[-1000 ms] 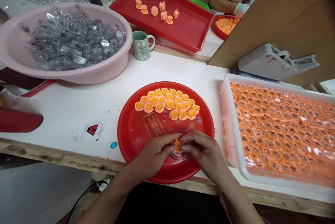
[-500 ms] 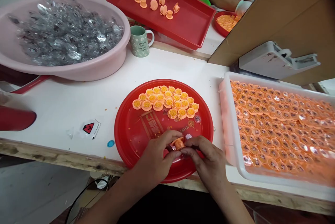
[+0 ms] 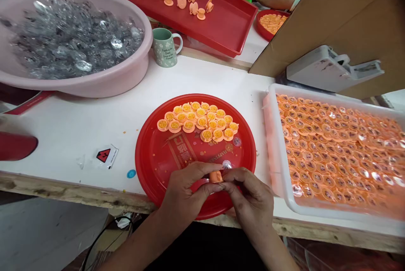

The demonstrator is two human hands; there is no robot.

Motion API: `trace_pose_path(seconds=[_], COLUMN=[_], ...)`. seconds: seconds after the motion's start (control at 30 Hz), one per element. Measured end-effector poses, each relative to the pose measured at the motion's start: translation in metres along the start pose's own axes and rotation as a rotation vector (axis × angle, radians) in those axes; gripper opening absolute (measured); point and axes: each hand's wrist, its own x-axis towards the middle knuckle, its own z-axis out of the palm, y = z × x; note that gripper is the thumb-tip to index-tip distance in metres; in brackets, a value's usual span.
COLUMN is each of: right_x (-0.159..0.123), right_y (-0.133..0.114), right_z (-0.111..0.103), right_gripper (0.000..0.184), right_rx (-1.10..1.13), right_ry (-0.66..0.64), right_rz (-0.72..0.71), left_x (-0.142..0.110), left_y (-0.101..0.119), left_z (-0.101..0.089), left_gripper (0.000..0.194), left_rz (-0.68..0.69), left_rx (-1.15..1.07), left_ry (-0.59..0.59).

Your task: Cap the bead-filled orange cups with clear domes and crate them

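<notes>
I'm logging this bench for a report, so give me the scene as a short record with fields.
left hand: pinches an orange cup
right hand: holds its other side
under hands: round tray, filled cups on its far half
right: white bin, rows of orange pieces
left: pink tub, clear plastic pieces
behind: green mug; red tray with seven orange cups

open tabletop (image 3: 95,123) left of round tray (image 3: 158,153), white bin (image 3: 287,180) blocking right
</notes>
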Motion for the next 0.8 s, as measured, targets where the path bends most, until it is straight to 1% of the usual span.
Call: trace_pose_path(seconds=[0.17, 0.27, 0.33, 0.4, 0.43, 0.5, 0.6, 0.73, 0.8], right_x=[-0.002, -0.002, -0.002, -0.002, -0.002, -0.003, -0.007, -0.008, -0.001], right_y=[0.003, 0.004, 0.004, 0.004, 0.005, 0.006, 0.009, 0.003, -0.002], right_z=[0.003, 0.005, 0.006, 0.007, 0.008, 0.011, 0.019, 0.034, 0.035], right_gripper=[0.011, 0.007, 0.016, 0.024, 0.024, 0.018, 0.015, 0.011, 0.012], right_rx=[0.095, 0.119, 0.100, 0.036, -0.004, -0.069, -0.086, -0.058, -0.002], right_ry=[-0.003, 0.020, 0.017, -0.021, -0.042, -0.048, -0.016, 0.048, 0.061], right_rz=[0.169, 0.220, 0.210, 0.154, 0.121, 0.081, 0.095, 0.182, 0.226], left_x=[-0.001, -0.001, -0.001, -0.001, 0.000, 0.001, 0.001, 0.003, 0.008], left_y=[-0.002, 0.002, 0.006, 0.009, 0.009, 0.008, 0.002, -0.004, -0.004], left_z=[0.002, 0.003, 0.004, 0.004, 0.004, 0.005, 0.007, 0.010, 0.009], left_gripper=[0.024, 0.025, 0.026, 0.025, 0.024, 0.021, 0.015, 0.011, 0.012], left_rz=[-0.021, -0.125, -0.210, -0.248, -0.264, -0.317, -0.398, -0.377, -0.372], left_rx=[-0.078, -0.170, -0.233, -0.285, -0.309, -0.345, -0.339, -0.246, -0.183], left_ry=[0.042, 0.038, 0.033, 0.043, 0.054, 0.073, 0.078, 0.108, 0.075])
